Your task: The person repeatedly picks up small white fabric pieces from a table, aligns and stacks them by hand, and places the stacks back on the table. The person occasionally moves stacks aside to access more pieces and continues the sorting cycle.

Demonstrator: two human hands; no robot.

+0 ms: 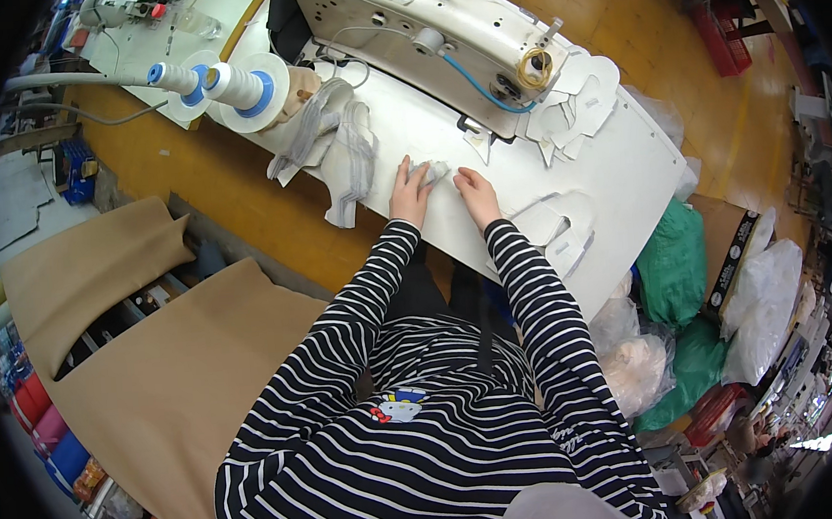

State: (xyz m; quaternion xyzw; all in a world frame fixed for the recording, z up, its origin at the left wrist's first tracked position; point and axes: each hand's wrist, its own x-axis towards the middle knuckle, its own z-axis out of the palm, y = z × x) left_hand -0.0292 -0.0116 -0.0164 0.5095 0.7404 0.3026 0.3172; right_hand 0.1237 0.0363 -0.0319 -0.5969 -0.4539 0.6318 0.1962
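In the middle of the white sewing table [617,231], my left hand [410,194] is closed on a small grey-and-white fabric piece [437,172]. Just right of that piece is my right hand [476,198], its fingers curled together; whatever they may hold is too small to make out. To the left of my hands, a stack of grey-edged cut pieces [349,163] hangs over the table's near edge. White cut pieces [556,226] lie on the right, beside my right forearm. A sewing machine [449,35] stands beyond my hands.
Two white thread cones [248,90] stand at the table's left. More white cut pieces [574,109] are piled by the machine's right end. Brown sheet material [183,372] covers a surface at my left. Green bags [675,261] and clear plastic bags [634,370] sit right of the table.
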